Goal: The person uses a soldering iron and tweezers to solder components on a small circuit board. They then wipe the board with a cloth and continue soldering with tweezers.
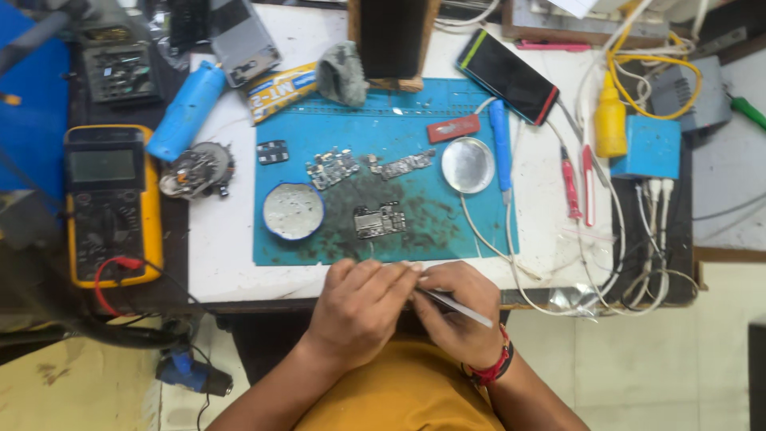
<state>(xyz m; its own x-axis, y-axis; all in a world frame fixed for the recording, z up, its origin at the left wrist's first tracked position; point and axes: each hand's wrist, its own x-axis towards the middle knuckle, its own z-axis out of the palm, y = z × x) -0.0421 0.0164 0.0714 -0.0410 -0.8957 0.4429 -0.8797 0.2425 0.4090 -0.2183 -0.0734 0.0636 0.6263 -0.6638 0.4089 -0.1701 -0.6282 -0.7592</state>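
Gripping tweezers [455, 307], right hand [455, 311] meets curled left hand [359, 307]

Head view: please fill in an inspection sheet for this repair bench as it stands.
Surface: white bench with a stained blue mat.
Job's things: metal tweezers in the right hand; whatever the left hand pinches is hidden.
Clutter: three circuit boards, two round tins, yellow multimeter, dark phone, yellow bottle.
Hands: both together at the bench's near edge.
Cables: white leads from the blue box; red probe lead at the multimeter.
Surroundings: pale floor tiles.
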